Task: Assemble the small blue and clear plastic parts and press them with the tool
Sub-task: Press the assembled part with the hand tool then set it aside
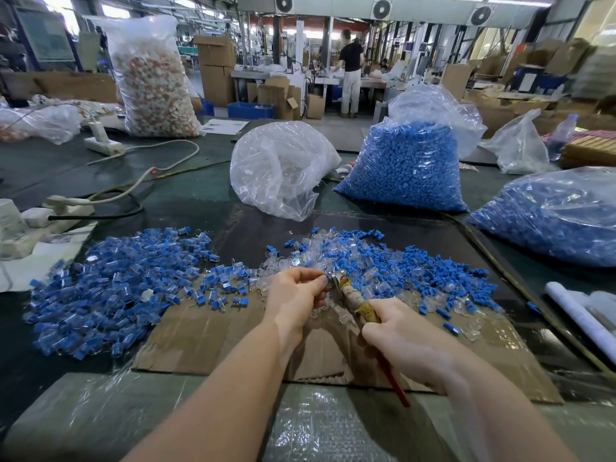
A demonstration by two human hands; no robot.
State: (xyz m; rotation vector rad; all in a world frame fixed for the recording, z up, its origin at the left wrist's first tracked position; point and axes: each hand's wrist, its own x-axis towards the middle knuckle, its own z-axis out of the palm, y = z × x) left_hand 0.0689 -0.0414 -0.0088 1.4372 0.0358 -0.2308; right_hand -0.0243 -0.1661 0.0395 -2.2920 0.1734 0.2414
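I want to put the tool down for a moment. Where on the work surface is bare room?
Bare cardboard lies before the left pile of assembled parts, left of the left hand. Dark mat between both piles is also free. Right of the tool, loose parts crowd it.

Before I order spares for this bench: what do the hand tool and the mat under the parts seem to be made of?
The tool looks like bare shiny metal at the head, its handles wrapped in worn yellowish tape, with one red, probably plastic-coated, handle end showing. The mat looks like plain brown corrugated cardboard, matte and creased, with frayed edges.
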